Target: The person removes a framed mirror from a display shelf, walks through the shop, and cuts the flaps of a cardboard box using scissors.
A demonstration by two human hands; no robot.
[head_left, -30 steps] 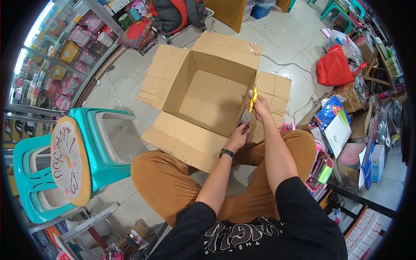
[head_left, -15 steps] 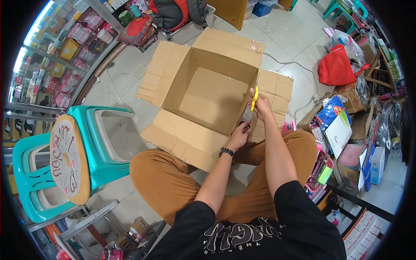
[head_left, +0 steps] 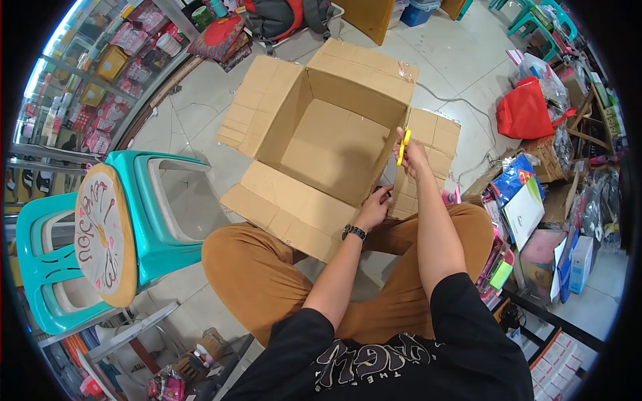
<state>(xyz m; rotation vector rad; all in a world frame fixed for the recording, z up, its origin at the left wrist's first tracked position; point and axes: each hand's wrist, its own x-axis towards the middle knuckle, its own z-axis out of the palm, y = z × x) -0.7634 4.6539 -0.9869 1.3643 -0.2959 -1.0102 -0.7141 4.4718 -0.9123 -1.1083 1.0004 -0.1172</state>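
An open cardboard box (head_left: 334, 144) stands on the floor in front of my crossed legs, its flaps folded outward. My right hand (head_left: 413, 157) is closed around yellow-handled scissors (head_left: 404, 147), over the box's right wall beside the right flap (head_left: 435, 144). The blades are hardly visible from here. At the near right corner of the box, my left hand (head_left: 374, 207) has its fingers curled against the cardboard edge. A small dark patch shows by those fingertips, too unclear to identify. A dark watch (head_left: 354, 232) is on the left wrist.
Teal plastic stools (head_left: 160, 214) and a round cushion (head_left: 100, 234) are at left, near a glass display case (head_left: 107, 80). A red bag (head_left: 525, 107), folders and packages crowd the right side. A backpack (head_left: 287, 20) sits beyond the box. A cable (head_left: 461, 100) crosses the floor.
The view has shifted a little. My right hand has moved slightly away from me along the box's right side, and the scissors have turned so their blades show less. My left hand stays at the corner.
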